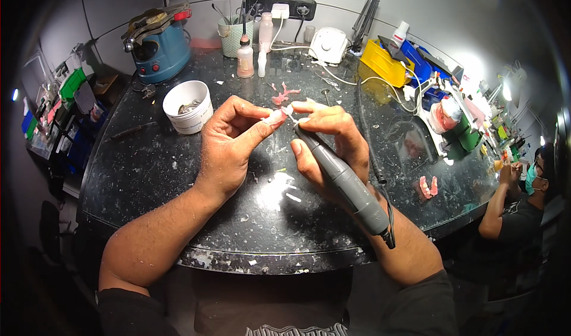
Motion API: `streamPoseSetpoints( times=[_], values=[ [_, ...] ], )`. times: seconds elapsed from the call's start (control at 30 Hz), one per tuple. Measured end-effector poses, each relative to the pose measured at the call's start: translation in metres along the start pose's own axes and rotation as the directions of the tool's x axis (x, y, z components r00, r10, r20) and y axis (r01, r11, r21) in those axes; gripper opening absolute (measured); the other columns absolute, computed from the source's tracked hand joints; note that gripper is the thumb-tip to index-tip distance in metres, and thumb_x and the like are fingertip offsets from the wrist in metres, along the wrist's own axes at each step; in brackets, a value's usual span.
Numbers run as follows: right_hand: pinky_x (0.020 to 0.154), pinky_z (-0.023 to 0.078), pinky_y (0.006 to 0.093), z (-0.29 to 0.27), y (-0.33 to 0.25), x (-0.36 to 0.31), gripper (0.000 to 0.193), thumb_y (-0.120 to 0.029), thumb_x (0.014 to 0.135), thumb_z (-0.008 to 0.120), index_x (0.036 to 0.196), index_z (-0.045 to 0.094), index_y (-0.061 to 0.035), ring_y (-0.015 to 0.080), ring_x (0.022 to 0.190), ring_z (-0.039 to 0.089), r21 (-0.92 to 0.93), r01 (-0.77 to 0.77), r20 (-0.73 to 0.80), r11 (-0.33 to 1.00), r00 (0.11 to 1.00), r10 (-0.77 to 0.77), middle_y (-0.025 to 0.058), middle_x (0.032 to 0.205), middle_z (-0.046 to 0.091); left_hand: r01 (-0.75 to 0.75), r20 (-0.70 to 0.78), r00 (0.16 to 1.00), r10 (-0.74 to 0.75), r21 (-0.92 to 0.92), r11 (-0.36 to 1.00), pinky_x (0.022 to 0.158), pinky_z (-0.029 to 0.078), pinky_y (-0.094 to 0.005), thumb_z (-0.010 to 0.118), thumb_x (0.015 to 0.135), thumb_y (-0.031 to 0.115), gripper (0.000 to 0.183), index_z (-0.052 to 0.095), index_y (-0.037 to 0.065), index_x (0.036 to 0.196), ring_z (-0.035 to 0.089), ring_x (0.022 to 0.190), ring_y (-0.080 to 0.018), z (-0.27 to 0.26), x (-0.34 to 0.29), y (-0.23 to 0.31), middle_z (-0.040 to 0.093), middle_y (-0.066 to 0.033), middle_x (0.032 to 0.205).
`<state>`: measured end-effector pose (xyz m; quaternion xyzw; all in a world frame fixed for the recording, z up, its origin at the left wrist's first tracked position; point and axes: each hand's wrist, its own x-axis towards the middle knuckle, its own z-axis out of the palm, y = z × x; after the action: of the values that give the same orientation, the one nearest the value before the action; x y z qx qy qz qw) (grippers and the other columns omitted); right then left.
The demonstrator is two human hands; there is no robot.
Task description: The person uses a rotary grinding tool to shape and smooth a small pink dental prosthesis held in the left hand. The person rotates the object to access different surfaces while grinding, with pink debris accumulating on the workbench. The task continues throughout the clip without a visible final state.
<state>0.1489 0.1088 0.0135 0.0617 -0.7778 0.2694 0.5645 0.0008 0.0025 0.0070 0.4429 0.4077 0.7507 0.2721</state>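
My left hand (229, 143) pinches a small pink and whitish piece (275, 118), perhaps part of a denture, between thumb and fingertips. My right hand (339, 131) is closed round a dark grey rotary handpiece (342, 178), its tip at the piece and its cord trailing off the rear end. The fingers of both hands nearly meet there and cover most of the small piece. Just beyond them lies a branching pink scrap (284, 93). To the right, a pink partial denture with teeth (427, 187) rests on the black worktop (238, 229).
A white tub (189, 122) stands left of my left hand, before a blue machine (162, 56). Dropper bottles (245, 59) and a tool cup (232, 35) are at the back. Yellow (383, 65) and blue bins stand back right. A masked person (517, 199) sits far right.
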Motion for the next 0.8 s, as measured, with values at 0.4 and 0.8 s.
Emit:
streamPoseSetpoints(
  times=[0.4, 0.8],
  values=[
    [0.104, 0.044, 0.0489, -0.0061, -0.0009, 0.0022, 0.031, 0.005, 0.078, 0.072, 0.106, 0.059, -0.0012, 0.0335, 0.112, 0.064, -0.017, 0.068, 0.174, 0.998, 0.983, -0.064, 0.0142, 0.102, 0.065, 0.039, 0.002, 0.999, -0.039, 0.015, 0.999, 0.088, 0.054, -0.0266, 0.070, 0.090, -0.001, 0.009, 0.063, 0.002, 0.096, 0.069, 0.095, -0.0129, -0.0047, -0.0004, -0.0005, 0.073, -0.0090, 0.098],
    [0.110, 0.039, 0.0540, -0.0073, -0.0066, 0.0051, 0.036, 0.003, 0.076, 0.074, 0.108, 0.058, -0.0032, 0.0349, 0.114, 0.065, -0.133, 0.090, 0.150, 0.987, 0.986, -0.070, 0.0128, 0.100, 0.065, 0.011, 0.028, 1.000, -0.012, 0.046, 0.999, 0.092, 0.056, -0.0307, 0.067, 0.093, 0.000, 0.009, 0.067, -0.001, 0.102, 0.070, 0.097, -0.0166, -0.0042, 0.0011, -0.0004, 0.073, -0.0117, 0.103]
  ],
)
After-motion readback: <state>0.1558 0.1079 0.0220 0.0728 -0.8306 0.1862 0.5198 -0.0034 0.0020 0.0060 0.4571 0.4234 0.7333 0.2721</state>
